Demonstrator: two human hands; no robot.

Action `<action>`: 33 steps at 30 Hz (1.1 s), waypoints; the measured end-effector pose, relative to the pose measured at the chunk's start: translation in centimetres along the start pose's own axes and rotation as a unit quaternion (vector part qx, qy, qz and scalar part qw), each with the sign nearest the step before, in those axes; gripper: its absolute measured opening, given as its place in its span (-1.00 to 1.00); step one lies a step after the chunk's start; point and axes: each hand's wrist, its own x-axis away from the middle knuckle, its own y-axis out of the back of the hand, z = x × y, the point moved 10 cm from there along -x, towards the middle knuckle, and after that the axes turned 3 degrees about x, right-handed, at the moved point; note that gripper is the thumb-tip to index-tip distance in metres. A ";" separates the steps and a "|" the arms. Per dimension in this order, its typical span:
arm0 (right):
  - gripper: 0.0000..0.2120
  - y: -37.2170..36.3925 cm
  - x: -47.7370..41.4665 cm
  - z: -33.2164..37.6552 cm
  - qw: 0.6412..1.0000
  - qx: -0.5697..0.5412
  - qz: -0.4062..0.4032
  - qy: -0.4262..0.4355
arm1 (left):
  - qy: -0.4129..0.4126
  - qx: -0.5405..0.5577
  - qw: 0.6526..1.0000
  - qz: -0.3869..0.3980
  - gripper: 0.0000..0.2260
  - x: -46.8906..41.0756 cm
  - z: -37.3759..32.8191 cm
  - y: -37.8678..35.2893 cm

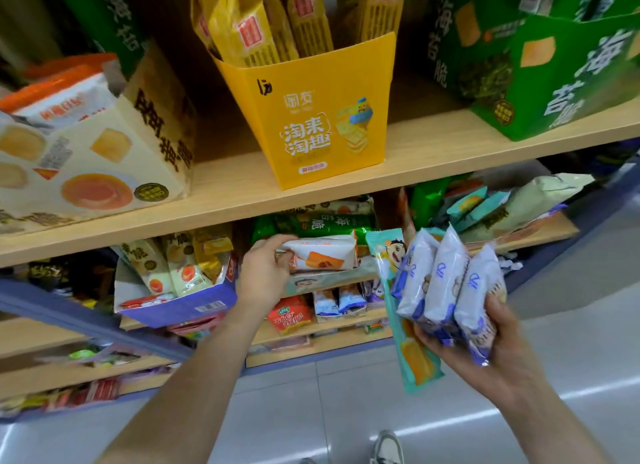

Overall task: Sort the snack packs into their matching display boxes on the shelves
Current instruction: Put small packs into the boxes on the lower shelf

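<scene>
My left hand (265, 273) reaches under the upper shelf and grips a white and orange snack pack (323, 254) lying on a heap of packs on the middle shelf. My right hand (498, 342) holds a fan of three white and blue packs (446, 283) together with a long teal pack (401, 311) bearing a cartoon face. On the upper shelf stand a yellow display box (322, 117) of yellow packs, a cream egg-yolk box (86, 165) at the left and a green seaweed box (554, 72) at the right.
The wooden upper shelf board (242, 200) juts out above my left hand. A purple box (180, 304) with egg-yolk packs tilts on the middle shelf. Lower shelves hold more loose packs. Grey tiled floor (311, 411) and a shoe (388, 446) lie below.
</scene>
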 end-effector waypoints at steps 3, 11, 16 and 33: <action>-0.50 -1.6 -1.2 0.9 0.999 0.004 0.010 0.032 | -0.041 -0.066 0.997 0.002 -0.69 0.4 -1.2 -0.3; -0.56 0.2 -1.4 0.0 0.998 -0.011 -0.055 0.019 | -0.090 -0.331 0.937 0.063 -0.47 -0.2 -4.0 -1.7; -0.41 -3.2 -1.8 0.8 0.994 -0.098 0.025 0.044 | -0.052 -0.323 0.944 0.045 -0.48 -0.7 -3.1 -1.6; -0.28 -5.4 -1.2 -1.1 0.998 -0.019 -0.060 0.024 | -0.029 -0.267 0.963 0.013 -0.51 -0.1 -3.6 -1.7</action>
